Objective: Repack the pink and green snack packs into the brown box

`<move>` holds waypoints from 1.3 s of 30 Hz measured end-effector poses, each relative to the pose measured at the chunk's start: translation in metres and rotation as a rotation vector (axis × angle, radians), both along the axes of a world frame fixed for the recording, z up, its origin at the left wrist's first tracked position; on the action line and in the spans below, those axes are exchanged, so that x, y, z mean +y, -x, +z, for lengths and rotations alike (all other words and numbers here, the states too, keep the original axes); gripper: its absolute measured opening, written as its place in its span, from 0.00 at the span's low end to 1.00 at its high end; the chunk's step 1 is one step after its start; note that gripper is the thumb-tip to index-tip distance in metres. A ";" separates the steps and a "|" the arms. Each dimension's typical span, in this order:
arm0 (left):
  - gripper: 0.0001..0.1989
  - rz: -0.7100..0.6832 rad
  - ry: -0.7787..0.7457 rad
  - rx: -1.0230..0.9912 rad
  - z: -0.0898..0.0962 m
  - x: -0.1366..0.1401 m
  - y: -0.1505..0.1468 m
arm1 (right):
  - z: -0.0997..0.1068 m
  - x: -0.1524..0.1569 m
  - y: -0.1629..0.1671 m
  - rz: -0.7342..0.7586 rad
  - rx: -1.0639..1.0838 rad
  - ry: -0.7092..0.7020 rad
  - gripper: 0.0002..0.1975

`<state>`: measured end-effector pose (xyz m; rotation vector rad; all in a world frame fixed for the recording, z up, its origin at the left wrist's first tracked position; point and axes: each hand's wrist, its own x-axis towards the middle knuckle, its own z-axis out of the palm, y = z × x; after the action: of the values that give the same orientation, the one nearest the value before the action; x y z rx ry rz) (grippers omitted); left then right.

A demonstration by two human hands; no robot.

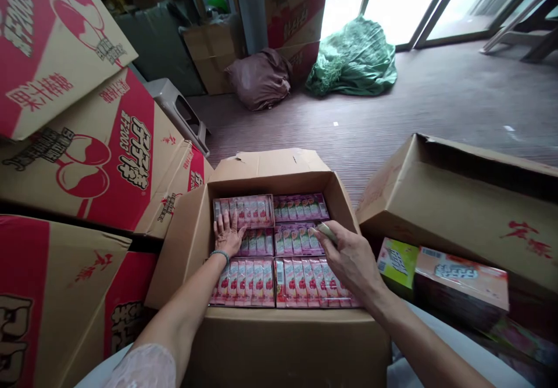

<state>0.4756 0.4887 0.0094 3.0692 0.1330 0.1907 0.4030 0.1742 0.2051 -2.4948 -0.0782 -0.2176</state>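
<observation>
An open cardboard carton (288,341) stands in front of me, filled with shallow boxes of wrapped packets. My left hand (228,234) lies with fingers spread on the pink packets (255,209) at the far left of the carton. Purple packets (300,208) fill the boxes at the far right and across the middle. In the near row are more pink packets (244,283). Over the right side of the carton, my right hand (349,254) is closed around a small pale green object (326,233), whose kind I cannot make out.
Large printed cartons (87,161) are stacked at the left, beside a grey stool (181,112). Another open carton (462,196) lies at the right, with an orange box (462,272) and a yellow-green box (397,263) near it. A green sack (355,57) and a brown sack (261,77) rest on the floor.
</observation>
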 end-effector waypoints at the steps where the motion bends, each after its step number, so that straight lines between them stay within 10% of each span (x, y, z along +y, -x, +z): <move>1: 0.35 -0.008 -0.012 0.054 0.002 0.000 0.001 | 0.001 0.001 0.001 0.007 -0.006 0.003 0.14; 15: 0.30 -0.094 0.056 0.466 0.054 0.000 0.053 | 0.008 0.004 0.001 0.068 -0.037 0.009 0.12; 18: 0.27 -0.202 0.098 0.306 0.078 -0.002 0.058 | 0.009 0.004 0.002 0.085 -0.061 -0.004 0.12; 21: 0.42 -0.281 0.014 0.066 0.097 -0.004 0.040 | 0.009 0.003 0.003 0.068 -0.045 0.000 0.13; 25: 0.65 -0.294 -0.100 0.327 0.098 0.012 0.013 | 0.010 -0.001 0.003 0.041 -0.004 -0.003 0.14; 32: 0.21 -0.198 -0.123 0.249 0.107 0.028 0.011 | 0.021 -0.010 0.001 -0.041 -0.004 -0.096 0.15; 39: 0.27 -0.127 0.045 -0.043 0.179 -0.016 0.056 | 0.020 -0.021 0.006 -0.107 -0.138 -0.172 0.20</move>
<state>0.4198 0.4731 0.1882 3.0138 -0.0592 0.2422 0.3973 0.1528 0.2254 -2.3124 0.0165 -0.4237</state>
